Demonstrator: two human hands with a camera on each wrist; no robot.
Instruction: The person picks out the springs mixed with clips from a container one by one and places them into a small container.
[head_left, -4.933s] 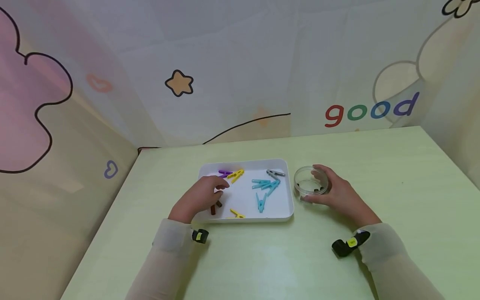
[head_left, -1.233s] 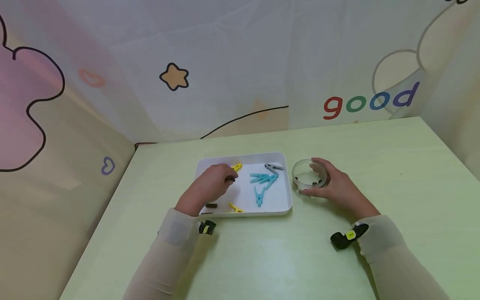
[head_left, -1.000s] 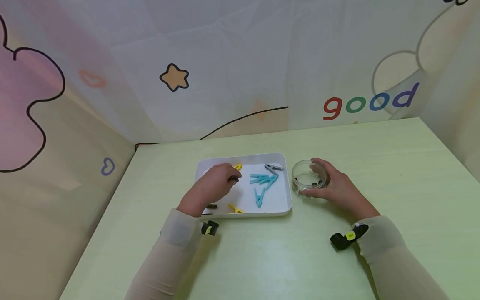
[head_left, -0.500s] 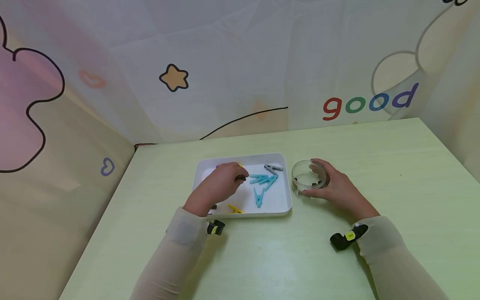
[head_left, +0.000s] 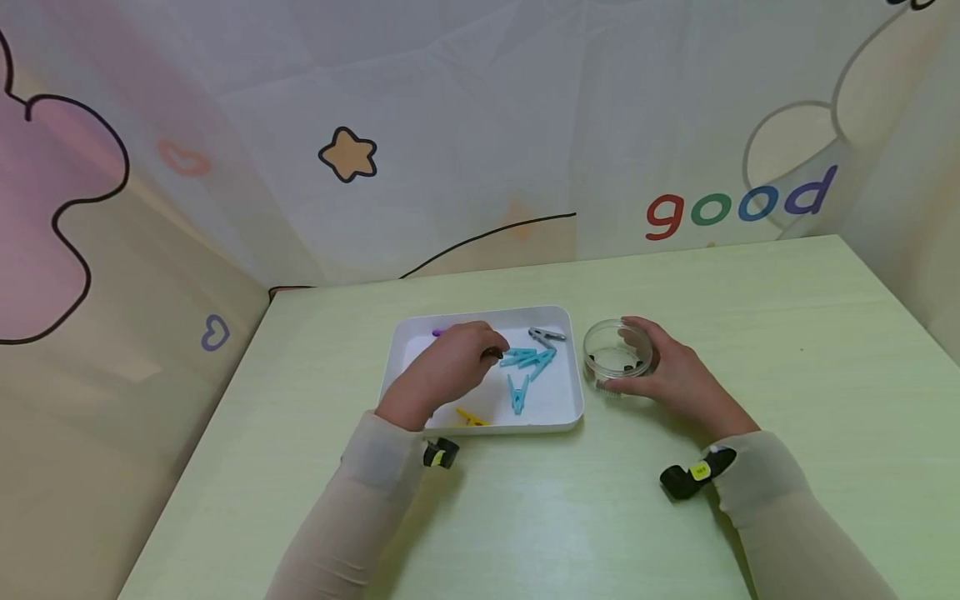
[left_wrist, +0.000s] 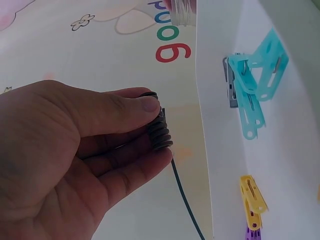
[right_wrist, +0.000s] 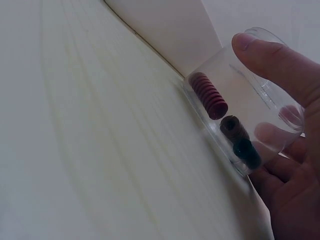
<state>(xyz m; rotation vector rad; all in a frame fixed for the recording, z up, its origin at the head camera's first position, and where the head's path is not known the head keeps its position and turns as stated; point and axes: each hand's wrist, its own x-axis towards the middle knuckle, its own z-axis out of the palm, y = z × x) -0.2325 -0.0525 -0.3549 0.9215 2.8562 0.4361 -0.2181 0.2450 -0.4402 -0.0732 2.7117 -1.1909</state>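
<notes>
1. Dark metal, by its look: one small coil spring (left_wrist: pixel 161 127), pinched between the thumb and fingers of the left hand (head_left: pixel 452 360). From where I stand, it is in the air over the white tray (head_left: pixel 557 404), short of the light blue clothespins.

2. The right hand (head_left: pixel 681 377) is curled round a clear jar (right_wrist: pixel 237 90), thumb on one side and fingers on the other. The jar is just beside the tray on its right and appears to stand on the table (head_left: pixel 592 508); whether it tilts slightly I cannot tell.

3. Contents of the jar, seen through its wall: a red spring (right_wrist: pixel 208 96), a brownish spring (right_wrist: pixel 234 128) and a dark green spring (right_wrist: pixel 247 153), the last two touching.

4. Contents of the tray: light blue clothespins (head_left: pixel 518 396), a grey clothespin (head_left: pixel 547 335), a yellow clothespin (head_left: pixel 471 417) at the near edge and a purple clothespin (head_left: pixel 438 332) mostly hidden behind the left hand.

5. Finding on the step: in my judgement, a transfer of the pinched spring to the jar, not yet complete.

6. Next move, as I assess it: lift the pinch clear of the tray wall, centre it over the jar's mouth, then part thumb and fingers, with the right hand keeping the jar steady.
</notes>
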